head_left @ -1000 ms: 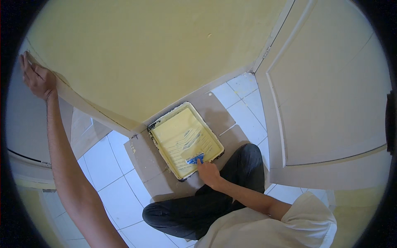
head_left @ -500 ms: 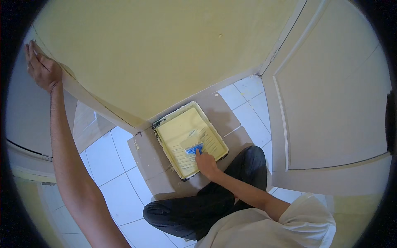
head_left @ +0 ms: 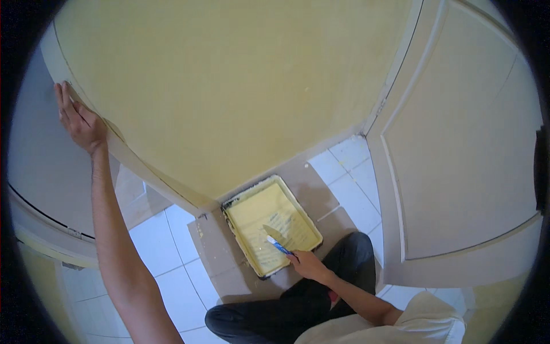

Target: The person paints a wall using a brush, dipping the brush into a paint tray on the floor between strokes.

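A blue-handled paintbrush (head_left: 277,243) is held in the right hand (head_left: 308,265), its bristles dipped into a paint tray (head_left: 236,221) of pale yellow paint set on cardboard (head_left: 213,241) over white floor tiles (head_left: 154,243). The left hand (head_left: 80,119) is pressed flat against the edge of a yellow-painted door (head_left: 229,86).

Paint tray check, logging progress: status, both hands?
Left hand flat on door edge. Right hand grips brush, bristles in paint tray. Tray on cardboard; nothing obstructing.
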Available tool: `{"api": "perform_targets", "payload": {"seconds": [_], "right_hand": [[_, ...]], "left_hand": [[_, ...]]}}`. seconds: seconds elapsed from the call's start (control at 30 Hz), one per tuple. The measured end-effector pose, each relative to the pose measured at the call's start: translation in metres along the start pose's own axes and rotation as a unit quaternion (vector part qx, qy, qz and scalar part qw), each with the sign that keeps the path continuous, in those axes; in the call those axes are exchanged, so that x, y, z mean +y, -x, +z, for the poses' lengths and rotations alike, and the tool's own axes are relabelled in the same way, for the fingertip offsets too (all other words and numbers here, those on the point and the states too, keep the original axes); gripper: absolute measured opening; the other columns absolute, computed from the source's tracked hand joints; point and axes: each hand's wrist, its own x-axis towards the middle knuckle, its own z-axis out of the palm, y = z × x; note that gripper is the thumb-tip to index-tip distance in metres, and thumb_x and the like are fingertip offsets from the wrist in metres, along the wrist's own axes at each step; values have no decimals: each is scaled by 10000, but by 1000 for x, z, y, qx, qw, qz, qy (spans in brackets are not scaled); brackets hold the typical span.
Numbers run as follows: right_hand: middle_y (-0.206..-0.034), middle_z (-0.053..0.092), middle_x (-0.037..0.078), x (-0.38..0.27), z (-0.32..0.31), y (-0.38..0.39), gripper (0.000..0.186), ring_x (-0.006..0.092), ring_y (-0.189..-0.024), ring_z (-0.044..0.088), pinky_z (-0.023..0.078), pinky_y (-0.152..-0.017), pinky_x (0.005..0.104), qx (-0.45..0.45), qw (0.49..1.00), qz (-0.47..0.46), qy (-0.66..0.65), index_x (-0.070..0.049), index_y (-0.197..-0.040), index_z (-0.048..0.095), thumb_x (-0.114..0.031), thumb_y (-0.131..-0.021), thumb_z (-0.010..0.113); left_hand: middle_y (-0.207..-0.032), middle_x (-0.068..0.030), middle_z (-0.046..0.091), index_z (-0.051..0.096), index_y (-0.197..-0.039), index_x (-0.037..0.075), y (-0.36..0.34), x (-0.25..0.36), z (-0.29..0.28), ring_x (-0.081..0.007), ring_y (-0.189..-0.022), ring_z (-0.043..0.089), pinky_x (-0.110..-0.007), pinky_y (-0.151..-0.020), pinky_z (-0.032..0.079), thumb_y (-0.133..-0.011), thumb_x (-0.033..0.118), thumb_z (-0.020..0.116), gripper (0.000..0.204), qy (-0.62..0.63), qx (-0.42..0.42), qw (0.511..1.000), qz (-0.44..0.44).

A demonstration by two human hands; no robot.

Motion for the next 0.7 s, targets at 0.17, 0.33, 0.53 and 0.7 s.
{"api": "perform_targets", "payload": {"seconds": [0.17, 0.33, 0.53, 0.7], "right_hand": [[-631, 521, 39, -7, -36, 2, 292, 114, -504, 497, 343, -415, 281, -105, 900, 227, -357, -54, -1062, 606, -328, -1009, 520], [-622, 469, -20, -6, -51, 0, 266, 56, -462, 407, 294, -390, 231, -173, 846, 258, -434, -74, -1097, 575, -318, -1012, 514], [-659, 563, -9, -19, -148, -50, 309, 82, -499, 500, 403, -434, 297, -134, 879, 199, -412, -84, -1003, 624, -376, -977, 527], [-544, 469, -18, -91, -314, -106, 256, 74, -404, 400, 280, -351, 237, -116, 869, 112, -467, -42, -988, 604, -293, -965, 560]], "left_hand": [[-1506, -51, 424, 438, -1446, 156, -7, 4, -5, -242, -1364, 421, -382, -1087, 349, -966, 61, 355, 496, -13, -20, 999, -24], [-1513, -65, 412, 437, -1444, 134, -11, 5, -8, -250, -1371, 409, -370, -1088, 352, -953, 38, 345, 509, -4, -22, 999, -34], [-1510, -80, 412, 445, -1435, 107, -13, 7, -7, -252, -1366, 413, -366, -1091, 356, -947, 40, 349, 502, 0, -32, 998, -46], [-1506, -83, 415, 448, -1431, 93, -12, 1, -11, -254, -1367, 411, -371, -1097, 358, -956, 48, 347, 487, -3, -40, 998, -52]]}}
